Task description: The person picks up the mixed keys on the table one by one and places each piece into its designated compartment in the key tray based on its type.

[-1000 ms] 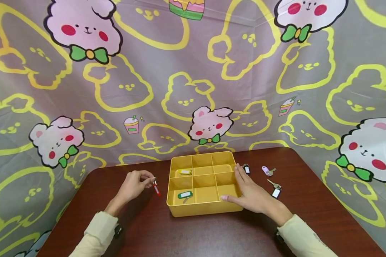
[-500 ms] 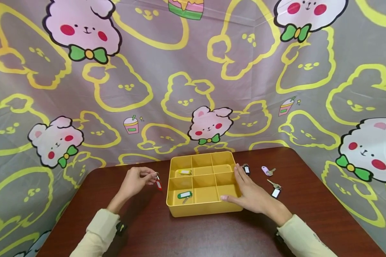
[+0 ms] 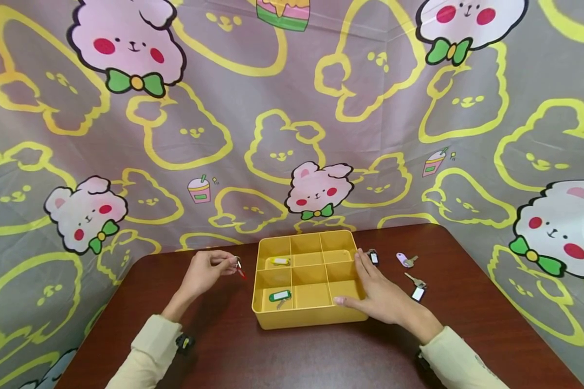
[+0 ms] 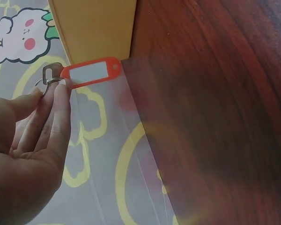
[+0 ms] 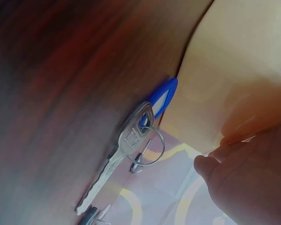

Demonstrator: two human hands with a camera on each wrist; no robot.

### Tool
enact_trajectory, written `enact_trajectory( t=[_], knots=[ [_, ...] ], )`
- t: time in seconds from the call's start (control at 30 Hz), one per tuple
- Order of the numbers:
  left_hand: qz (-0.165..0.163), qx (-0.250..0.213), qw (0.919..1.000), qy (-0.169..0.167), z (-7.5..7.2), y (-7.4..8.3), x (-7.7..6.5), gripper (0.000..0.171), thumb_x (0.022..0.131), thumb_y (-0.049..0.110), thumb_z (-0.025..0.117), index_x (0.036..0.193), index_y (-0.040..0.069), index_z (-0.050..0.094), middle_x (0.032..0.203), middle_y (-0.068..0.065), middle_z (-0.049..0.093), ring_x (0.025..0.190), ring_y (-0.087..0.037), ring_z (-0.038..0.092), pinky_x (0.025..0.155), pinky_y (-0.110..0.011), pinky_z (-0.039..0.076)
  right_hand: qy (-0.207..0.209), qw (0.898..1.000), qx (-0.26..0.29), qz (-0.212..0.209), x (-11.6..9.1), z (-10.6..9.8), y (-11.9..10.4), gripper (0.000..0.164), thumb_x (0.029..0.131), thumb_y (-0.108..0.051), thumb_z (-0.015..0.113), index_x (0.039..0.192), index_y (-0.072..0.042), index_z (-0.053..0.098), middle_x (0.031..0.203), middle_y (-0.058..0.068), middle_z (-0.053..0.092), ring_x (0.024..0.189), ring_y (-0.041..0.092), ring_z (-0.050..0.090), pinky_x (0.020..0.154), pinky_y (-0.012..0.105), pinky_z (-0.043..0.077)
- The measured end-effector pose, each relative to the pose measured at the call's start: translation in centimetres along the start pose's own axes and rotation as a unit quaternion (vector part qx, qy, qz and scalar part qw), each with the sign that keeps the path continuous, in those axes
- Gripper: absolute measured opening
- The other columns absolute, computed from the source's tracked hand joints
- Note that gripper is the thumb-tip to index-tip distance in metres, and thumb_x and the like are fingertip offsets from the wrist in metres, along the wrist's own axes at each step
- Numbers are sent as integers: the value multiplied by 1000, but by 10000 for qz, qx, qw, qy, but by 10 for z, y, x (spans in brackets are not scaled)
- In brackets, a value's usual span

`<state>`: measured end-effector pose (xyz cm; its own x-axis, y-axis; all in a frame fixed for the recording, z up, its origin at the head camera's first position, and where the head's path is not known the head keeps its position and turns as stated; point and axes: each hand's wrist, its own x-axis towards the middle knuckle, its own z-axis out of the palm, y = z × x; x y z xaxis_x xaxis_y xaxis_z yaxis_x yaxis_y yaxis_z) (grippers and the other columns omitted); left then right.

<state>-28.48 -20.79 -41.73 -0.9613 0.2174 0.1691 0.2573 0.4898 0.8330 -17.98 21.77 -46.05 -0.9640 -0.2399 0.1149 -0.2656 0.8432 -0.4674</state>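
Observation:
My left hand pinches a key ring between thumb and fingertips, just left of the yellow box. From it hang a red key tag with a white label and a key, its blade hidden by the fingers. The tag is clear of the table. My right hand lies with straight fingers along the box's right wall, its thumb over the front right compartment. Inside the box, a yellow key tag lies in the back left compartment and a green key tag in the front left one.
Right of the box lie a tagged key close by, a key with a lilac tag and another key with a white-labelled dark tag. In the right wrist view, a blue tag lies beside the box. A printed curtain stands behind.
My left hand has moved slightly right and up toward the box, and the red key tag has turned to show its edge in the head view. The right hand has stayed put.

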Motion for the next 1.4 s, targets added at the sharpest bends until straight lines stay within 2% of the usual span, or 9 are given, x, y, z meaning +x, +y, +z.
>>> enact_trajectory(
  t=[0.43, 0.7, 0.87, 1.07, 1.2, 1.4],
  knots=[
    [21, -298, 9995, -70, -2, 10, 5, 21, 101, 13, 71, 106, -7, 76, 101, -23, 80, 87, -27, 81, 74, -28, 66, 29, 10000, -29, 9, 1, 3, 2, 128, 86, -88, 54, 168, -1, 11, 179, 15, 0, 165, 38, 16, 125, 56, 36],
    [238, -439, 9987, -74, 1, 25, 9, 21, 102, 10, 69, 109, -9, 75, 104, -26, 79, 90, -33, 81, 76, -30, 66, 25, 10000, 14, 38, 0, 0, 0, 127, 86, -87, 55, 168, -1, 10, 179, 14, -1, 164, 39, 17, 124, 57, 37],
    [383, -485, 9980, -152, 5, 31, 7, 22, 102, 11, 70, 110, -9, 74, 105, -26, 79, 89, -27, 81, 77, -30, 66, -54, 10000, -16, 50, -1, 0, 0, 126, 86, -87, 54, 168, -2, 8, 179, 14, -2, 164, 39, 16, 124, 56, 38],
    [479, -331, 9980, -233, 9, 42, 8, 24, 102, 19, 71, 108, -3, 77, 102, -22, 80, 92, -36, 80, 78, -29, 66, 8, 10000, -58, -21, -1, -3, -1, 126, 88, -86, 54, 167, 1, 10, 178, 17, 0, 164, 41, 15, 124, 58, 37],
    [433, -222, 9985, -245, 10, 48, 10, 24, 102, 20, 71, 109, -2, 77, 100, -20, 81, 89, -29, 81, 77, -28, 66, -23, 10000, -35, 28, -2, -4, -1, 125, 88, -86, 55, 168, 0, 10, 179, 16, -2, 164, 40, 15, 124, 58, 37],
    [451, -206, 9982, -328, 12, 57, 16, 23, 102, 17, 71, 110, -3, 77, 102, -20, 81, 88, -28, 81, 77, -28, 66, -56, 10000, 25, 21, -1, -2, -1, 125, 88, -86, 54, 168, -1, 9, 179, 16, -1, 164, 41, 15, 125, 58, 36]
  ],
)
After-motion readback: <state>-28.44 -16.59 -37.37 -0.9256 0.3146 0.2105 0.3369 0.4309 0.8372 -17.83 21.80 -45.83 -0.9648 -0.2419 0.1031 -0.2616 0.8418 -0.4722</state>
